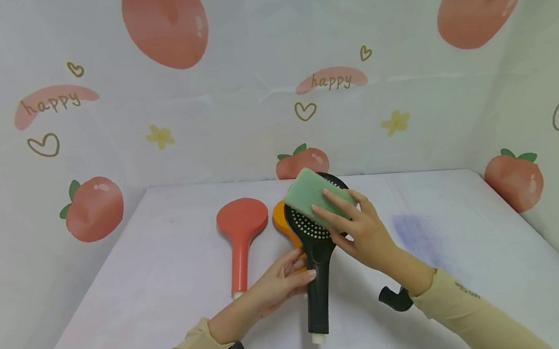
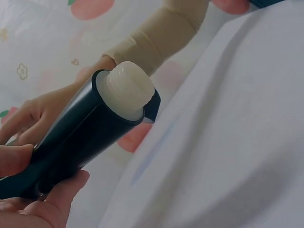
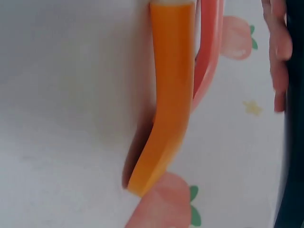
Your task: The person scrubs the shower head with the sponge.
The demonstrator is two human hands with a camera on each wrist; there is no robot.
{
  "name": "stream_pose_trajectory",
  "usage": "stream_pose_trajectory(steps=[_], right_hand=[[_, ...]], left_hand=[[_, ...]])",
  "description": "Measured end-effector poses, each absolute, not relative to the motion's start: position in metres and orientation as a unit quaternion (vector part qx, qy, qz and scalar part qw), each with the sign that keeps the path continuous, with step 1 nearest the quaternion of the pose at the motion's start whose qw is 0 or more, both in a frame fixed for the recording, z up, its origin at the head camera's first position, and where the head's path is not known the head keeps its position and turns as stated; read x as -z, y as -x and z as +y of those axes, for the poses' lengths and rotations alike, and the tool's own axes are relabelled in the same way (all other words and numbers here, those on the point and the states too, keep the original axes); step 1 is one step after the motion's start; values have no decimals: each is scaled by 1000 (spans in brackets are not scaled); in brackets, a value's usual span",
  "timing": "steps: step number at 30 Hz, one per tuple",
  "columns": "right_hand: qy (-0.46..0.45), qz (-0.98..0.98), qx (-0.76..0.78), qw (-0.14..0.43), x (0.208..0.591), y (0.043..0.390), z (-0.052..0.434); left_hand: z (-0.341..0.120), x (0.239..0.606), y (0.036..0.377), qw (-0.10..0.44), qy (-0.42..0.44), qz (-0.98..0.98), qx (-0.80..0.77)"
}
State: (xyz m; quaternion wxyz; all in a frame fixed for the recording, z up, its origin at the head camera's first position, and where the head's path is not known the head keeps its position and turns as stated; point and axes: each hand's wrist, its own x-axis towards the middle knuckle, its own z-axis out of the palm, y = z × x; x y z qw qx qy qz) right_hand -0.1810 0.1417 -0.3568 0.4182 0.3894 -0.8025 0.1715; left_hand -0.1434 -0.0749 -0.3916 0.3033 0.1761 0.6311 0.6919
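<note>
A black shower head [image 1: 318, 301] is held up over the table, its dotted spray face tilted toward the head camera. My left hand [image 1: 283, 282] grips its handle between thumb and fingers. In the left wrist view, the white threaded end [image 2: 130, 88] sticks out of the black handle [image 2: 85, 133]. My right hand [image 1: 362, 234] holds a light green sponge [image 1: 312, 191] against the spray face, fingers spread across the sponge's upper side. The sponge covers much of the face. The right wrist view shows left-hand fingers [image 3: 280, 52] beside the dark handle.
A red shower head [image 1: 241, 218] lies left on the white table [image 1: 167, 277]. An orange shower head [image 1: 281, 217] is partly hidden behind the black one; its whole bend shows in the right wrist view. A fruit-patterned curtain [image 1: 253, 120] surrounds the back and sides.
</note>
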Motion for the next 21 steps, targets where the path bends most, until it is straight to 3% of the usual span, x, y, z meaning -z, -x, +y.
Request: stream_pose_trajectory(steps=[7, 21], right_hand=[[-350, -809, -208, 424, 358, 185, 145], [-464, -754, -172, 432, 362, 172, 131]], left_hand=[[-74, 388, 141, 306, -168, 631, -693], [-74, 388, 142, 297, -193, 622, -698]])
